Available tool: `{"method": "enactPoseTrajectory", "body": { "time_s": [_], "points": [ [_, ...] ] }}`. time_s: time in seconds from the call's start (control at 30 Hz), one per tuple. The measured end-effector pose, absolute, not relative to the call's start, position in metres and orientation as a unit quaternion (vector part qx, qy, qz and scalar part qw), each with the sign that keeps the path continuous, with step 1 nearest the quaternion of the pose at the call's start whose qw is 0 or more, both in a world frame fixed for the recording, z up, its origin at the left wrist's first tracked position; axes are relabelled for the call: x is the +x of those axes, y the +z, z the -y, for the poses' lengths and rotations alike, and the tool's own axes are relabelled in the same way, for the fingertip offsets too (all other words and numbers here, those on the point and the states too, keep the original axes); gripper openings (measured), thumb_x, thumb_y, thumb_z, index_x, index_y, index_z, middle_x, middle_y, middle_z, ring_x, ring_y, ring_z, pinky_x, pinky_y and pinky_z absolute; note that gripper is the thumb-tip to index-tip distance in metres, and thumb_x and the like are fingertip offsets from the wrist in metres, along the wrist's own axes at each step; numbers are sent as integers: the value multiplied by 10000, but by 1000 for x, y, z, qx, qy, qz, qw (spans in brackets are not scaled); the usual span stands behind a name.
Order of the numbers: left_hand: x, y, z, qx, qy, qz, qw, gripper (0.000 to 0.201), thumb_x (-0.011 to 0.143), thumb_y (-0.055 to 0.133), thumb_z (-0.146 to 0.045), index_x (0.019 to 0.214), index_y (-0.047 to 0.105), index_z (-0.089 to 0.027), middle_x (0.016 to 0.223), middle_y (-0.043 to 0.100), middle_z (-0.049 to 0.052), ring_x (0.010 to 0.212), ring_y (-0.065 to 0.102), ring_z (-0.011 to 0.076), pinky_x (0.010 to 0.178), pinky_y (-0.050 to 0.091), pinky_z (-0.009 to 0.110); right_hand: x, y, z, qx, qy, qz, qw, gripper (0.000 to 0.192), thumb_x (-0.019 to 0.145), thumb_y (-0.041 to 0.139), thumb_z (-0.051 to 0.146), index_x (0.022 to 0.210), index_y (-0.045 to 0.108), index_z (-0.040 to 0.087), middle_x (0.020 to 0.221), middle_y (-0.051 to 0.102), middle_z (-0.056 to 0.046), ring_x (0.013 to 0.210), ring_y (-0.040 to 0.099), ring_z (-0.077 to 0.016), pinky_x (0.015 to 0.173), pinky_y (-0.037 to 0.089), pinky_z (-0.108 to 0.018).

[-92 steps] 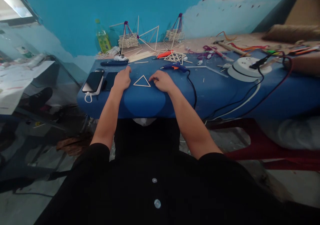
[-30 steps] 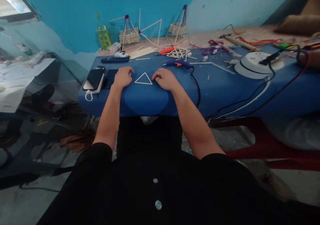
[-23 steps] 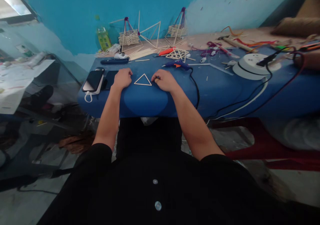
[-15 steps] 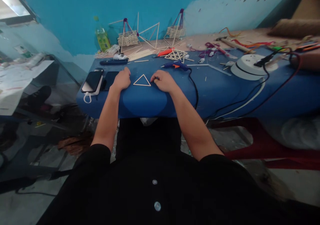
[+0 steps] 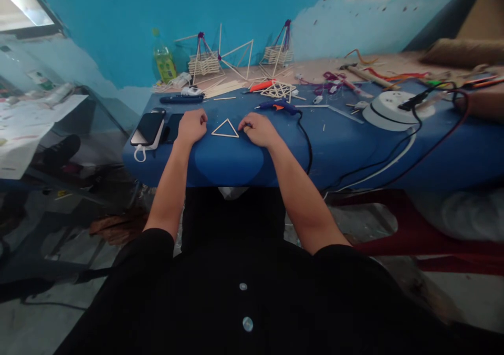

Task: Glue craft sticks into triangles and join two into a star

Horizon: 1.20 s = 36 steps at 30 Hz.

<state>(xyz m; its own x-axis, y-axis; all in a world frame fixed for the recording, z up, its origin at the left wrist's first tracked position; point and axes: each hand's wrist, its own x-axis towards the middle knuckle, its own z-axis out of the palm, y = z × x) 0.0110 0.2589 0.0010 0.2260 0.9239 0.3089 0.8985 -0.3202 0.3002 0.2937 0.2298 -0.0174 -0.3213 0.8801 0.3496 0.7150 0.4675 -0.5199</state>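
A small triangle of thin wooden sticks (image 5: 225,135) lies flat on the blue table between my two hands. My left hand (image 5: 192,126) rests to its left with the fingers curled in, beside a dark phone (image 5: 172,128) that it partly covers. Just right of the triangle is my right hand (image 5: 255,128), fingers bent and closed, the fingertips close to the right corner. Whether they touch the stick I cannot tell. Nothing shows in either hand. Behind the right hand lies a blue glue gun (image 5: 279,106) with its nozzle pointing left.
Another phone (image 5: 148,128) lies on a white block at the left. Stick structures (image 5: 205,63), loose sticks (image 5: 224,88), an orange-handled tool (image 5: 261,85) and a bottle (image 5: 164,63) line the back. A white round power strip (image 5: 388,112) with trailing cables stands right.
The view has shifted slightly. My left hand has turned or settled a little, its fingers still curled; the right hand and the triangle stay put.
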Motion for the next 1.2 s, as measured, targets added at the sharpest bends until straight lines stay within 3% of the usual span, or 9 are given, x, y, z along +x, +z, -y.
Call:
{"method": "enactPoseTrajectory", "body": {
  "time_s": [0.17,0.43,0.67,0.9,0.97,1.07,1.2],
  "points": [
    [7,0,-262,780,234,-580,24,240,910,631,-191,1093,777,-241,1100,835,86,1125,736,326,1069,584,484,293,-17,-230,-496,138,800,307,300,877,564,148,980,841,198,1104,779,-100,1081,691,-270,1099,546,-447],
    [7,-12,-267,806,277,-523,9,303,964,503,-117,1160,703,-233,1208,771,142,1267,677,353,1188,519,554,294,-17,-229,-492,148,795,323,288,886,562,146,972,832,199,1098,775,-99,1044,686,-264,1096,547,-466],
    [1,-20,-281,794,424,-435,32,243,1117,395,-276,1055,629,-266,1199,700,143,1196,671,322,1177,528,538,294,-17,-230,-488,154,795,327,275,884,562,128,958,817,198,1066,765,-100,1030,679,-263,1070,538,-464],
    [2,-17,-282,754,514,-406,45,289,1149,474,-420,950,617,-267,1046,670,96,1090,671,289,1096,544,466,294,-17,-231,-485,158,794,330,260,877,572,132,951,812,198,1062,770,-97,1040,678,-262,1090,533,-468],
    [4,-14,-281,729,552,-399,74,257,1132,540,-414,942,624,-263,947,641,60,982,663,258,1043,546,432,294,-17,-231,-485,158,794,330,261,877,573,140,957,814,197,1069,775,-97,1038,679,-261,1089,536,-465],
    [5,-11,-273,668,607,-390,184,221,1075,675,-439,940,647,-266,738,511,-19,676,541,175,797,545,337,293,-18,-231,-488,158,792,332,275,883,563,145,966,820,198,1077,780,-97,1036,685,-259,1080,543,-459],
    [-11,1,-242,613,662,-216,374,345,900,884,-577,994,691,-306,627,331,-72,537,385,135,544,425,259,292,-17,-231,-492,161,789,332,296,873,554,138,962,830,199,1087,790,-95,1046,697,-262,1063,547,-444]
  ]
}}
